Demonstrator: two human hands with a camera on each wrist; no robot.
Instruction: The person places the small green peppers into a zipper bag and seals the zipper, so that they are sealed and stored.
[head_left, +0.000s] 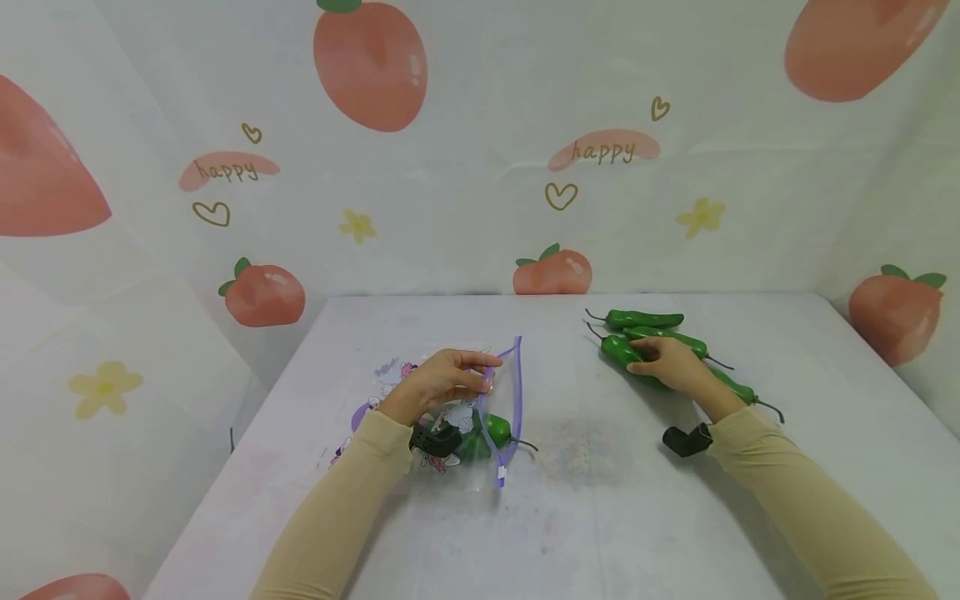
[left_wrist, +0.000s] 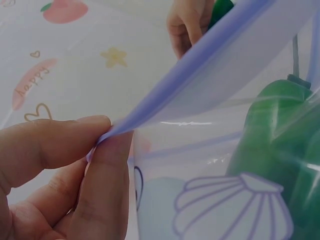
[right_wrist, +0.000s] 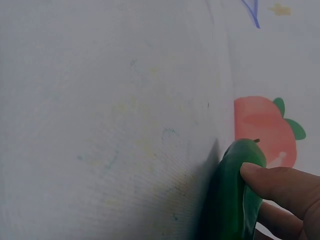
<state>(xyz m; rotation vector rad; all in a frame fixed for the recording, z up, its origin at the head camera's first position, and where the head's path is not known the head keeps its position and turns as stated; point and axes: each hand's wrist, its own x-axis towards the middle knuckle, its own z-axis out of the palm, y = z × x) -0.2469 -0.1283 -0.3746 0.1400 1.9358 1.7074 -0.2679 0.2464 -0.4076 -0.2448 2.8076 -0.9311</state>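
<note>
A clear zip bag (head_left: 517, 392) with a purple zip edge and cartoon prints lies on the left of the table, its mouth spread toward the right. My left hand (head_left: 450, 379) pinches the purple edge (left_wrist: 165, 95) between thumb and finger. Inside the bag is green chili pepper (head_left: 497, 430), its stem poking out through the mouth. Over at the right, my right hand (head_left: 671, 364) holds a green chili pepper (right_wrist: 235, 190), thumb on one side and fingers on the other. Other green chili peppers (head_left: 647, 319) lie close around that hand.
The white table (head_left: 570, 517) has faint stains in the middle. Behind it hangs a white cloth (head_left: 450, 183) printed with peaches, hearts and flowers. A black wrist camera (head_left: 686, 440) sits at the right wrist, and another (head_left: 437, 439) overlaps the bag at the left.
</note>
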